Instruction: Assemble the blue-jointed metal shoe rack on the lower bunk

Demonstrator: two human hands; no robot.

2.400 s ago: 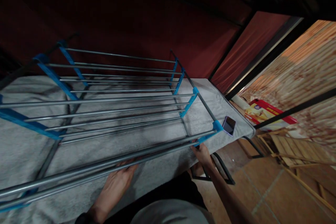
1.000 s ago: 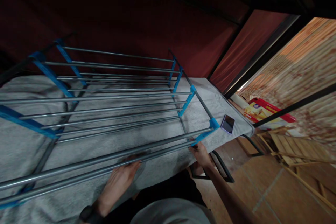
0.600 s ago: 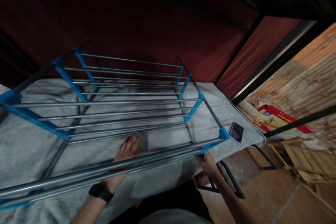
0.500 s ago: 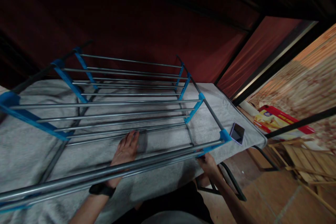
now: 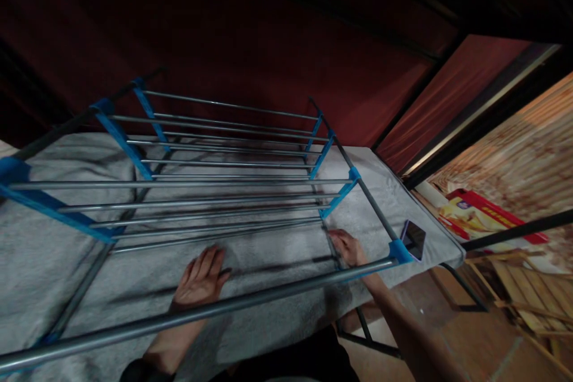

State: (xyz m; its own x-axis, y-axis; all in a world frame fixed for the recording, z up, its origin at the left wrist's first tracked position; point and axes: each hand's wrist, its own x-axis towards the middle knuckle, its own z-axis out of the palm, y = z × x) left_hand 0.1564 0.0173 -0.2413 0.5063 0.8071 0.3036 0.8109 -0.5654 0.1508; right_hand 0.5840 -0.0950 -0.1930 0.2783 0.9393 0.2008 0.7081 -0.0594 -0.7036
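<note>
Right hand [image 5: 347, 248] moved behind front bar [image 5: 268, 295], contact unclear.

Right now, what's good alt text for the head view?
A person's left hand and right hand reach under the front bar of a metal rack with blue brackets on gray cloth. The left is spread open. A phone lies at right, a box beyond.

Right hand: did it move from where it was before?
Yes. Judged against the phone, the right hand has moved forward, and now shows beyond the front metal rail.
</note>
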